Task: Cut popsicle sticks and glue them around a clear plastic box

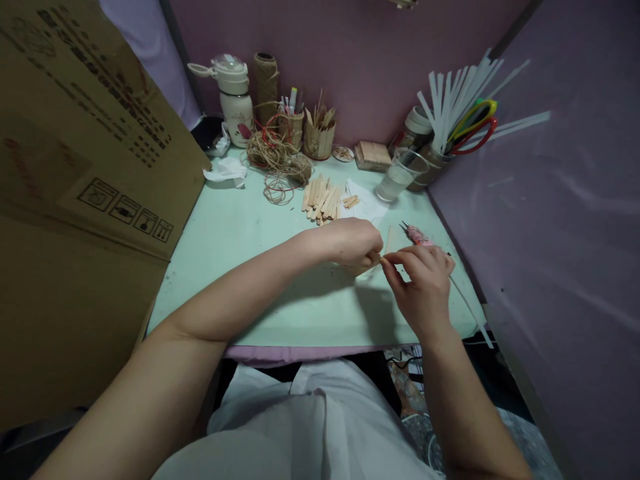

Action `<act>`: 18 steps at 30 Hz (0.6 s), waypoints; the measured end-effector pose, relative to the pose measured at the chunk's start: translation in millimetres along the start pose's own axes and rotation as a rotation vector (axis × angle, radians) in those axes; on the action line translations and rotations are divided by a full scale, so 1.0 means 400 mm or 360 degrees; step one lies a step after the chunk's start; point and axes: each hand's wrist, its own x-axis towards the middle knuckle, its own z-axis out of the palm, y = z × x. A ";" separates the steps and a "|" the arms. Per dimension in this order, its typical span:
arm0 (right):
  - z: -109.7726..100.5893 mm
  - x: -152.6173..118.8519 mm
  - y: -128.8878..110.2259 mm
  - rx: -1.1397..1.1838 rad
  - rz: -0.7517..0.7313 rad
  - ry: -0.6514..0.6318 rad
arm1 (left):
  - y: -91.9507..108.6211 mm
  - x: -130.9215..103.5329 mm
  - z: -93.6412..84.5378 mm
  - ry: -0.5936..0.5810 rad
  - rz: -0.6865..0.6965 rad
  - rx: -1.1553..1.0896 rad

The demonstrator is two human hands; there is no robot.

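Observation:
My left hand [356, 241] is closed, knuckles up, over the middle right of the table. Pale wooden craft sticks [367, 271] show below its fingers, and it seems to grip one; the fingers hide most of it. My right hand [423, 277] meets it from the right, thumb and forefinger pinched at the left fingertips on something too small to make out. Just beyond the right hand lies a pink tool with a metal tip [419, 235], partly covered. From behind that hand a long white stick [473, 312] runs toward the table edge.
A pile of craft sticks [321, 199] lies ahead, beside white paper [367, 201] and a cup of water [396, 179]. Tangled twine [275, 152], a bottle [236, 107] and a holder with white sticks and scissors [434, 167] line the back. A cardboard box [95, 200] walls the left.

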 end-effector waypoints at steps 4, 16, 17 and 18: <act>0.001 -0.002 0.001 0.0026 -0.0035 0.0036 | -0.002 0.000 0.001 0.0012 -0.0001 -0.0040; 0.014 -0.013 -0.016 -0.0048 0.0133 0.0116 | -0.006 0.003 0.007 0.0052 -0.0007 -0.0036; 0.015 -0.013 -0.017 -0.0052 0.0138 0.0118 | -0.007 0.003 0.008 0.0056 -0.0006 -0.0031; 0.016 -0.013 -0.018 -0.0053 0.0136 0.0119 | -0.008 0.004 0.009 0.0059 -0.0008 -0.0027</act>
